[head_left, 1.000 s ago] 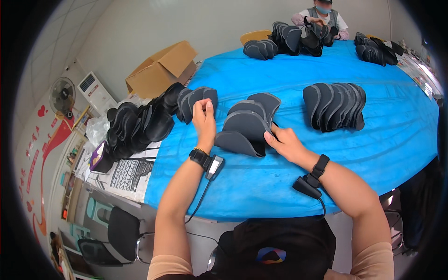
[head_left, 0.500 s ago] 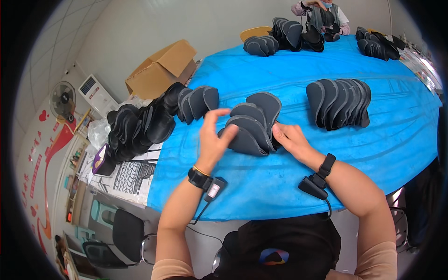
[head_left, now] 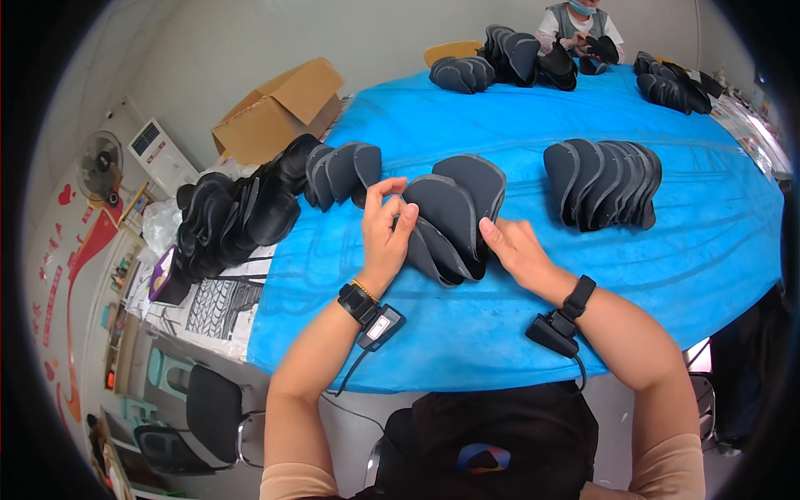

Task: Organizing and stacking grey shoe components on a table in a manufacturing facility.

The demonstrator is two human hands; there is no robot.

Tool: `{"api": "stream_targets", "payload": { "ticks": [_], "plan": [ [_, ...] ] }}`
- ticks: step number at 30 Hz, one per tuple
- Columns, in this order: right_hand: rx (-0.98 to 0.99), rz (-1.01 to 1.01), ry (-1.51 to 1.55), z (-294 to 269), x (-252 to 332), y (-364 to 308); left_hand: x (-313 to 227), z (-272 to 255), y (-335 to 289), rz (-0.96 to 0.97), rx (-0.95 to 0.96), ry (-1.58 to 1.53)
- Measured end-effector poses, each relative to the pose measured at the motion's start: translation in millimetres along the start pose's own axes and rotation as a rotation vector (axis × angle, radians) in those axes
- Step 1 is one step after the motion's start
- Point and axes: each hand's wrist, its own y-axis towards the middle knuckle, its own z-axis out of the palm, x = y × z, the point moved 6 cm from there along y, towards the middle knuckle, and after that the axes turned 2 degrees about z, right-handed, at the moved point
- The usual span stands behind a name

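Observation:
Several dark grey curved pads (head_left: 442,208) with lighter edges stand in a small overlapping bunch in front of me, on a blue-covered table. My left hand (head_left: 386,237) is at the bunch's left side; its thumb lies against the edge of a front pad and its fingers are bent, with the tips partly behind that edge. On the right, my right hand (head_left: 521,254) pinches the bunch, thumb on the near face and fingers partly hidden behind. A lower pad (head_left: 433,254) leans outward beneath the front one. Both wrists wear black straps with small cabled devices.
A row of similar pads (head_left: 600,183) stands to the right. More pads (head_left: 342,175) and a dark heap (head_left: 242,221) lie left, near a cardboard box (head_left: 279,112). Across the blue table cover (head_left: 467,117), a masked person (head_left: 583,37) handles a pad among further stacks.
The front pad now stands higher and more upright in the bunch. My left fingers have come in closer to its edge. The person opposite has lowered their hands.

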Motion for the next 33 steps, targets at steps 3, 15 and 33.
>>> {"api": "stream_targets", "payload": {
  "ticks": [3,15,33],
  "plan": [
    [-0.056,-0.013,0.007,-5,-10,3,-8,-1,5,0.098,-0.054,0.042],
    [0.08,-0.443,-0.153,-8,21,-1,24,-25,22,-0.195,-0.324,-0.485],
    [-0.304,-0.092,-0.069,-41,12,-4,-53,1,5,0.024,0.26,0.053]
  ]
}}
